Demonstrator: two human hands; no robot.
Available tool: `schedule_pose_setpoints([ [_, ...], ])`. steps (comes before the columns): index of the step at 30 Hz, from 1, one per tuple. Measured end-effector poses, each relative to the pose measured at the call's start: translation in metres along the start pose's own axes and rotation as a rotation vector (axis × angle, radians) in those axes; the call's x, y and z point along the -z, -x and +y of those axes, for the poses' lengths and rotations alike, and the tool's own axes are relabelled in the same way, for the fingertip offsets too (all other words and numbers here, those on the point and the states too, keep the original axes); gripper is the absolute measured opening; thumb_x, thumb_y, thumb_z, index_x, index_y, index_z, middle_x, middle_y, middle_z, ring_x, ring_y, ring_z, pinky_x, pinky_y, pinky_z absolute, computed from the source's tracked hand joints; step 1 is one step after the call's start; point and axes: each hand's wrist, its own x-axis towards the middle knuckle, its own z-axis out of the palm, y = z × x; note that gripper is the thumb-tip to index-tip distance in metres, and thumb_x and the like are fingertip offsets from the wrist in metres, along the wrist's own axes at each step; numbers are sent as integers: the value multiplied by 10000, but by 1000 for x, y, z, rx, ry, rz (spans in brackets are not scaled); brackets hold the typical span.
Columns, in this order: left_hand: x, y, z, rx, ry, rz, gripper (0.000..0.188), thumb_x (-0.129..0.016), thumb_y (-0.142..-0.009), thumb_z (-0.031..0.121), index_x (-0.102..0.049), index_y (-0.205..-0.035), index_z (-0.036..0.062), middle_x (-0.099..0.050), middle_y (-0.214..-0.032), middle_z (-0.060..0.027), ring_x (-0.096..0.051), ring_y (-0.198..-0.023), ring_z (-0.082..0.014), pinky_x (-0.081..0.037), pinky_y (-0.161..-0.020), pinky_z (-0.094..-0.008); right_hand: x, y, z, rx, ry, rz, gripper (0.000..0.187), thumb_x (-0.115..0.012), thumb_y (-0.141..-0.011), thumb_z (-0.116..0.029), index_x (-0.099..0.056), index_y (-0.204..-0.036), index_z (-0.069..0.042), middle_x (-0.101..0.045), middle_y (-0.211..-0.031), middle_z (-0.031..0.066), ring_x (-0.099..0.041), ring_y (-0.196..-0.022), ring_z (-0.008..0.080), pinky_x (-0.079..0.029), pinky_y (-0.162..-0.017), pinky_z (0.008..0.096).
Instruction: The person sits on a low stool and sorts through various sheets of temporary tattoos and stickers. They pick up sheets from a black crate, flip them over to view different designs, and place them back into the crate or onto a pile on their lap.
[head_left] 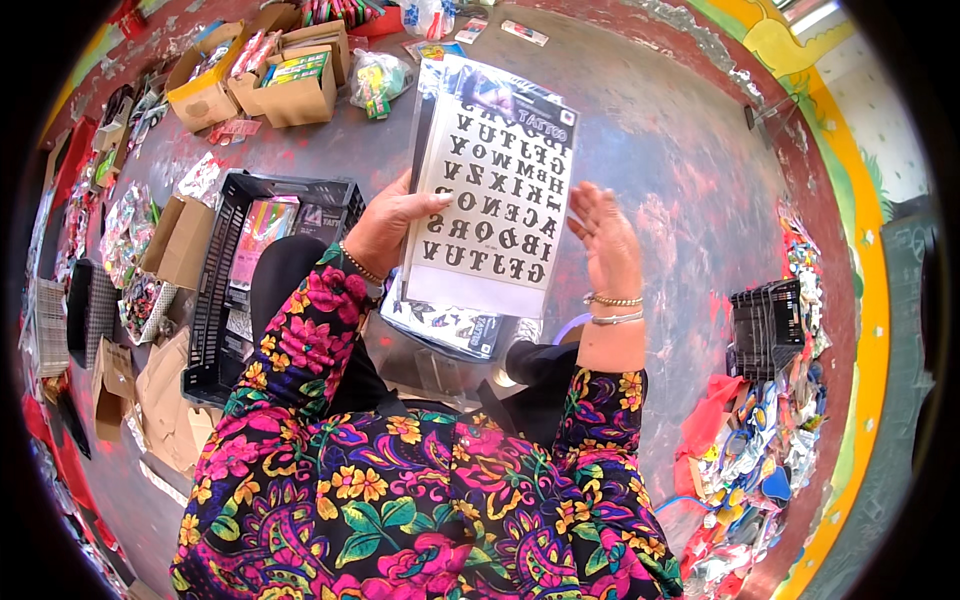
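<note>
My left hand (385, 228) grips the left edge of a stack of flat temporary tattoo packs (490, 200), thumb on top. The front pack shows rows of black decorative letters on a pale sheet under a dark header. My right hand (607, 240) is beside the stack's right edge with fingers extended, holding nothing. Below the stack, partly covered by it, more flat packs (450, 328) lie on a see-through support (430, 372) between my knees. To my left stands a black plastic crate (205, 325) with similar dark and pink packs inside.
Cardboard boxes (300, 100) of colourful packets and a clear bag (380, 82) stand at the far left. More boxes and bagged goods line the left side. At right, a small black crate (768, 325) sits by a heap of mixed items (765, 470) along the wall.
</note>
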Motion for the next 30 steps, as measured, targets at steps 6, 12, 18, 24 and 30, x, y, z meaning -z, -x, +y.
schedule_pose_setpoints([
  [6,7,-7,-11,-19,72,9,418,-538,-808,31,-414,-1207,12,-558,-1081,-119,-587,-920,-188,-497,-797,-324,-15,7,8,94,-79,-104,379,-578,-850,-108,-453,-1194,-9,-563,-1076,56,-529,-961,125,-398,-806,277],
  [12,6,-10,-16,-47,23,42,434,-528,-812,33,-399,-1226,9,-549,-1104,-123,-584,-936,-190,-491,-811,-322,-26,12,4,242,-218,-62,390,-577,-819,-9,-448,-1186,12,-558,-1094,95,-551,-931,131,-447,-811,259],
  [18,4,-9,-16,8,54,29,416,-518,-842,61,-383,-1231,-3,-552,-1095,-131,-583,-951,-198,-496,-807,-317,-18,8,21,-17,-196,-247,246,-596,-811,-12,-556,-1052,13,-636,-954,76,-593,-835,125,-470,-750,250],
  [24,11,-10,-17,28,198,49,379,-501,-867,90,-384,-1210,-19,-552,-1087,-142,-587,-953,-218,-499,-810,-339,-14,8,16,-24,-190,-199,186,-571,-831,-19,-557,-1014,7,-637,-949,78,-603,-818,128,-489,-721,257],
  [30,15,-12,-17,-22,163,160,362,-482,-852,52,-400,-1197,-20,-551,-1088,-141,-583,-953,-236,-487,-826,-365,-4,10,6,0,-271,-91,204,-546,-860,-82,-544,-1045,3,-632,-916,53,-602,-842,139,-497,-758,281],
])
